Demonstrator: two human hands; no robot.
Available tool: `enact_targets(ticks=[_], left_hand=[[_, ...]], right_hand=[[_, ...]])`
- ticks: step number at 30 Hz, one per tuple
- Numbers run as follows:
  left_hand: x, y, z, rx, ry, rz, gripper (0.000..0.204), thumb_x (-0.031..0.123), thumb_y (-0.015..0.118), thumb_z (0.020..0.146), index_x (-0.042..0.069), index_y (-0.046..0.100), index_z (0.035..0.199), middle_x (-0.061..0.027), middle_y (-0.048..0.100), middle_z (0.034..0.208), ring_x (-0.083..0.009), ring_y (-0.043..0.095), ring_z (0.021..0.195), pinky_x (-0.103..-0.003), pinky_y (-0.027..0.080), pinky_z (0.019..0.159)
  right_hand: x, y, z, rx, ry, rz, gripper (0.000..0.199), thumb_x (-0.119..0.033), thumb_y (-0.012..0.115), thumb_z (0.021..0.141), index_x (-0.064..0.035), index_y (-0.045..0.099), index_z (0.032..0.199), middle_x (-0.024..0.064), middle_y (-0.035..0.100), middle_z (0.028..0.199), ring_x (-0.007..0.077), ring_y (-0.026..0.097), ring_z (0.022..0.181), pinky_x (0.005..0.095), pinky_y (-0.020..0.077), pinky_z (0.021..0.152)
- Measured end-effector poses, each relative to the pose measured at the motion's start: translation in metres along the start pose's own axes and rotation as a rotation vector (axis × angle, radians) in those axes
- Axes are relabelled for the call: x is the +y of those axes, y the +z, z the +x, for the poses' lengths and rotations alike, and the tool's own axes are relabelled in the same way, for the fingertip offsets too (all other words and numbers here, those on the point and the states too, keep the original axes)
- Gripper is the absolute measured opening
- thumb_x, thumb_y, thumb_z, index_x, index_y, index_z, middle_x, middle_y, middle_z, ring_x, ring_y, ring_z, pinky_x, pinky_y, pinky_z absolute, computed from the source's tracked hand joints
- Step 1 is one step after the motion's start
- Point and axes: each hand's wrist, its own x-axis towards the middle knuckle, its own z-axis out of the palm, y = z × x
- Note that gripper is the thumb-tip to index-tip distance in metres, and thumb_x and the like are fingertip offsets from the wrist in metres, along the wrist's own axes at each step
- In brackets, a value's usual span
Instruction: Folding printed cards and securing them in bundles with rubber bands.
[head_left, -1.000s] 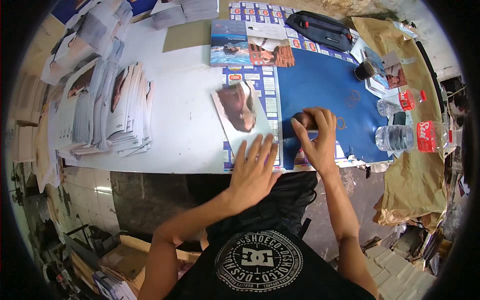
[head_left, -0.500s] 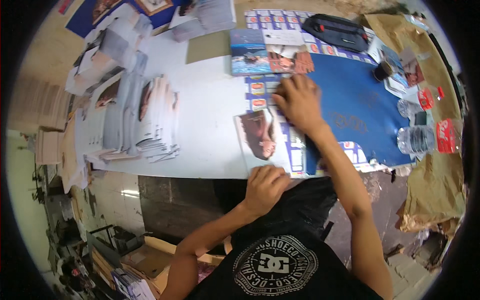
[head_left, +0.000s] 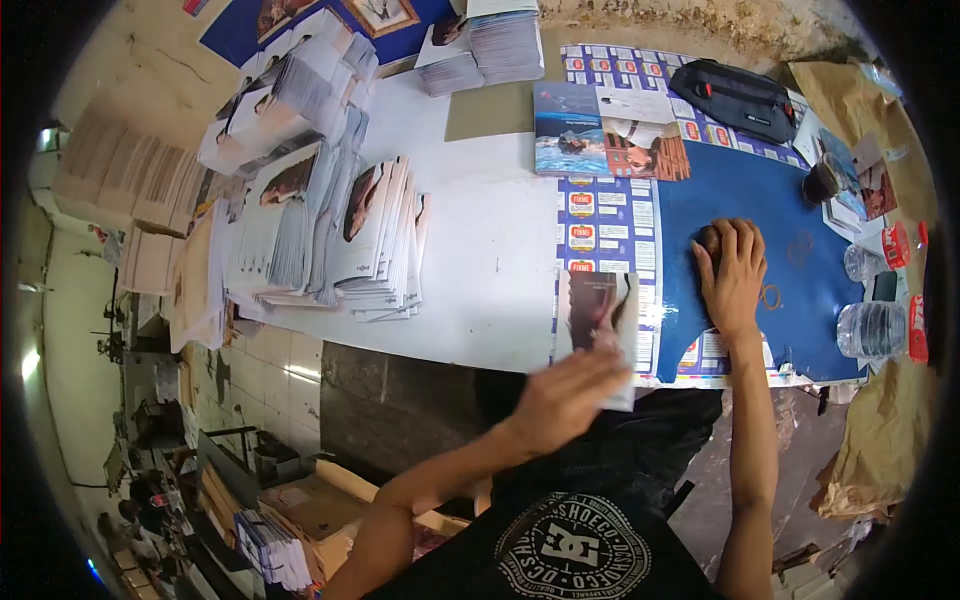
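My left hand (head_left: 570, 398), smeared by motion, lies across the near end of a thin white booklet (head_left: 592, 300) with a photo on its cover. Its fingers seem closed on the booklet, whose near corner juts past the table's front edge. On the blue mat (head_left: 790, 230) to the right rests my right hand (head_left: 732, 280), fingers curled over a small dark rounded object (head_left: 708, 240) that they mostly hide. Under the booklet runs a sheet printed with repeated labels (head_left: 600, 212). Beyond it sit picture-covered booklets (head_left: 568, 135) side by side.
Stacks of booklets (head_left: 375, 230) fill the left of the white table (head_left: 470, 260), with more piles (head_left: 505, 45) at the back. A dark pouch (head_left: 735, 100), a cup of dark liquid (head_left: 822, 182) and plastic bottles (head_left: 870, 330) stand along the right. Brown paper (head_left: 865, 440) hangs over the right edge.
My right hand has moved right and nearer, off the label sheet onto the blue mat. The booklet under my left hand has shifted right and toward me. The whole view has turned somewhat.
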Motion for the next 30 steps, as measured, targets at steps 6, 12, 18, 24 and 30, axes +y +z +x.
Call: enact_targets(ticks=[6,12,18,24,30], left_hand=[[-0.046,-0.177,0.001,0.578,-0.016,0.522,0.038,-0.002,0.075,0.089,0.002,0.072,0.127,-0.0173,0.071,0.126,-0.0317,0.069,0.116,-0.037,0.056,0.097],[-0.09,-0.203,-0.033,0.313,-0.377,0.383,0.058,0.0,0.083,0.079,0.005,0.067,0.135,-0.0156,0.066,0.137,-0.0338,0.059,0.131,-0.044,0.046,0.112],[-0.065,-0.14,0.094,0.277,-0.187,0.178,0.07,0.013,0.085,0.082,0.003,0.057,0.146,-0.0179,0.06,0.146,-0.0345,0.054,0.139,-0.044,0.04,0.118],[-0.197,-0.058,0.167,0.178,-0.052,0.461,0.061,0.025,0.085,0.085,0.006,0.065,0.139,-0.0165,0.06,0.148,-0.0356,0.048,0.145,-0.05,0.033,0.122],[-0.172,-0.043,0.125,0.163,-0.078,0.205,0.016,0.01,0.077,0.09,0.007,0.081,0.105,-0.0101,0.077,0.121,-0.0318,0.061,0.134,-0.053,0.04,0.117]], right_hand=[[0.007,-0.006,-0.001,-0.008,0.024,-0.01,0.045,-0.035,0.071,0.097,-0.0112,0.059,0.134,0.0123,0.055,0.138,0.0371,0.045,0.138,0.0535,0.037,0.11],[0.004,-0.006,0.001,-0.02,0.062,0.004,0.046,-0.037,0.072,0.096,-0.0128,0.061,0.132,0.0118,0.055,0.14,0.0354,0.044,0.141,0.0545,0.0293,0.115],[0.008,-0.009,0.001,0.006,0.129,-0.028,0.063,-0.046,0.08,0.089,-0.012,0.06,0.138,0.0117,0.049,0.154,0.0317,0.034,0.152,0.0599,0.0121,0.121],[-0.011,-0.02,-0.004,0.192,-0.023,0.166,0.054,-0.029,0.083,0.088,-0.011,0.063,0.135,0.0147,0.054,0.146,0.0354,0.045,0.142,0.051,0.0267,0.117],[-0.071,-0.056,-0.064,-0.32,0.562,1.453,0.044,-0.02,0.065,0.105,0.0005,0.055,0.142,0.0137,0.059,0.139,0.0211,0.059,0.124,0.0364,0.0502,0.103]])
